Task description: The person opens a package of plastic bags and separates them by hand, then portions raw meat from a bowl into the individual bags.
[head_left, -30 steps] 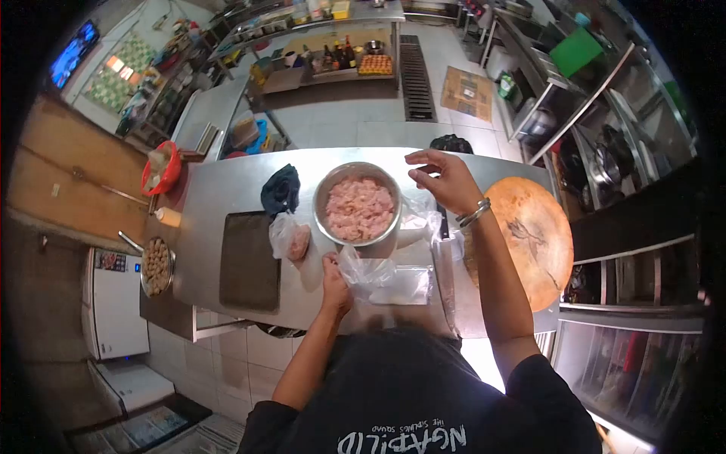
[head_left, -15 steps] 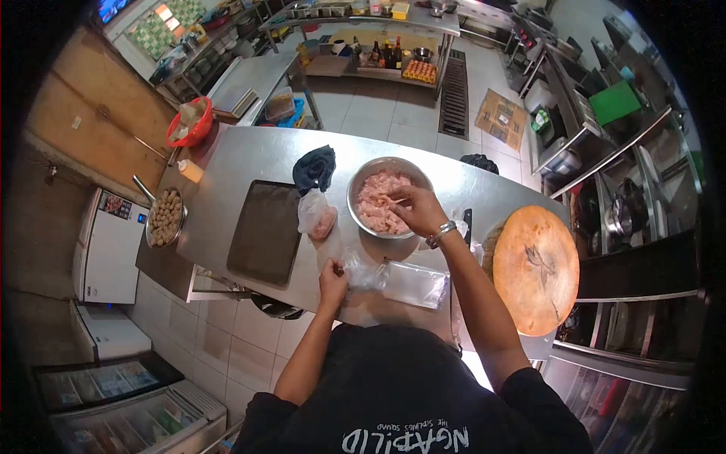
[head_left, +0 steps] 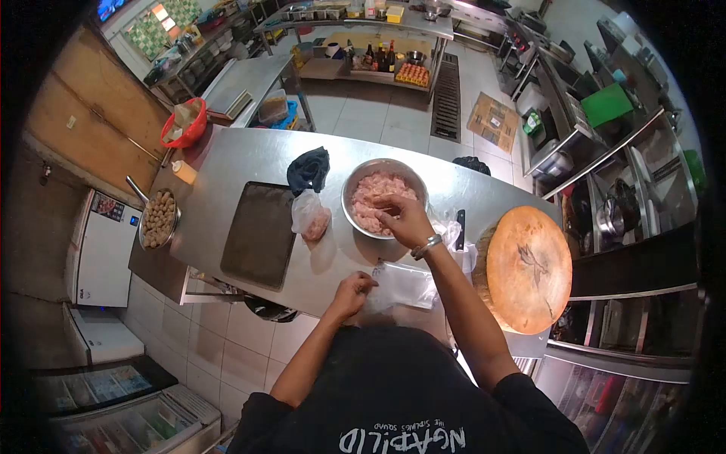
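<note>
My right hand [head_left: 408, 221] is over the near side of a steel bowl [head_left: 349, 198], its fingers curled and its thumb bent toward them at the pale pink minced meat [head_left: 387, 184]. The meat between the fingertips is only partly visible. Low on the table, my left hand [head_left: 352, 295] pinches a clear plastic bag [head_left: 376, 304], which is hard to make out against the steel. Beside it lies a flat stack of clear bags [head_left: 411, 284]. To the left of the bowl sits a tied bag of meat [head_left: 316, 225], close to a dark cloth [head_left: 308, 171].
A dark baking tray [head_left: 259, 236] lies left on the steel table [head_left: 227, 155]. At right are a black-handled knife [head_left: 460, 230] and a thick round chopping block [head_left: 529, 272]. A pan of meatballs [head_left: 159, 219], a squeeze bottle [head_left: 184, 172] and a red basket [head_left: 185, 125] stand far left.
My left hand has moved right, toward the bag stack, drawing the plastic bag with it. My right hand has shifted slightly toward the near side of the bowl. The view has turned a little.
</note>
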`<action>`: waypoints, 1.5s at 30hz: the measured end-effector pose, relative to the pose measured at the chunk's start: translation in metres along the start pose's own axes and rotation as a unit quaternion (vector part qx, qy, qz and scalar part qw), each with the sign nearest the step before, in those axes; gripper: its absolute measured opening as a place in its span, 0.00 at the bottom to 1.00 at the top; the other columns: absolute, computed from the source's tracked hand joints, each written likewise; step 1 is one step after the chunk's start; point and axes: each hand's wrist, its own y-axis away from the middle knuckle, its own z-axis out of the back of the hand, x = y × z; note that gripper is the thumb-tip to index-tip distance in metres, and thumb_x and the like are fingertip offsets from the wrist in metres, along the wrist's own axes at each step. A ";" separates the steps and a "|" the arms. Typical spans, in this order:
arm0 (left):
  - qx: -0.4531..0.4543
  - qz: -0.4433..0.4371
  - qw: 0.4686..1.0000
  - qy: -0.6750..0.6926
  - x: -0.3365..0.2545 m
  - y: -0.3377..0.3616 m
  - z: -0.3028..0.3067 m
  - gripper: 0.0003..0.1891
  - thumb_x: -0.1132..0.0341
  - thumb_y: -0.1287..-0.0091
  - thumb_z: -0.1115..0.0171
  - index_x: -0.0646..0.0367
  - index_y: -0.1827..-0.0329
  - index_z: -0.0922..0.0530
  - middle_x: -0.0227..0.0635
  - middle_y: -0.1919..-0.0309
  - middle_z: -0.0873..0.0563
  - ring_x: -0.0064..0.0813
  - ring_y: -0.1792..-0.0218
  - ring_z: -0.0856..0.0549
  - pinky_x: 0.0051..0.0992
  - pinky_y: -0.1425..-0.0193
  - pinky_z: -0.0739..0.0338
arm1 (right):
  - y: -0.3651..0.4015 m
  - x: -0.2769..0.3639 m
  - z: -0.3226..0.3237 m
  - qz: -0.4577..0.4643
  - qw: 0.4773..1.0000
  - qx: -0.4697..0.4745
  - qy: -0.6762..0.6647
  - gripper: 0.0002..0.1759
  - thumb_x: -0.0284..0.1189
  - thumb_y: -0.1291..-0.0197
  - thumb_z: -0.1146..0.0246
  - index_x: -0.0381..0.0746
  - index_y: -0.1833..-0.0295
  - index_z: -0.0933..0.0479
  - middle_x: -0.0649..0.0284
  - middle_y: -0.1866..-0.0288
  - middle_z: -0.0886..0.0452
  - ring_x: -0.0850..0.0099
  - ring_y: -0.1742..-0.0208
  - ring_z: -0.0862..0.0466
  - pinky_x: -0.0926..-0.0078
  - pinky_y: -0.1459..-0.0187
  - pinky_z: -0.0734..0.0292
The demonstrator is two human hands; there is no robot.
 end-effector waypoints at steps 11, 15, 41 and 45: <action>-0.205 0.048 0.969 -0.131 -0.050 -0.018 0.042 0.15 0.74 0.46 0.29 0.63 0.54 0.16 0.40 0.60 0.21 0.28 0.72 0.18 0.29 0.64 0.21 | 0.048 0.036 0.015 -0.010 0.996 0.088 -0.007 0.09 0.20 0.41 0.34 0.34 0.55 0.15 0.61 0.60 0.12 0.74 0.58 0.13 0.76 0.53 0.18; -0.226 0.030 0.961 -0.154 -0.078 -0.024 0.042 0.13 0.76 0.46 0.31 0.63 0.56 0.16 0.40 0.61 0.21 0.29 0.71 0.18 0.29 0.65 0.21 | 0.058 0.015 -0.023 -0.011 0.991 0.133 0.011 0.09 0.19 0.42 0.36 0.34 0.56 0.14 0.58 0.61 0.11 0.72 0.61 0.13 0.74 0.55 0.18; -0.189 -0.245 0.927 -0.212 -0.129 -0.014 0.015 0.08 0.78 0.45 0.34 0.60 0.64 0.22 0.40 0.65 0.21 0.43 0.65 0.16 0.36 0.62 0.20 | 0.057 -0.063 -0.059 0.027 0.992 0.073 -0.104 0.20 0.18 0.43 0.35 0.34 0.43 0.20 0.60 0.49 0.13 0.73 0.52 0.14 0.71 0.51 0.19; -0.175 -0.229 0.933 -0.214 -0.125 -0.011 0.012 0.08 0.78 0.44 0.34 0.60 0.64 0.23 0.40 0.64 0.20 0.42 0.64 0.17 0.36 0.63 0.20 | 0.051 -0.055 -0.051 0.191 0.974 0.068 0.104 0.18 0.24 0.46 0.34 0.37 0.48 0.18 0.52 0.50 0.15 0.55 0.47 0.16 0.62 0.43 0.23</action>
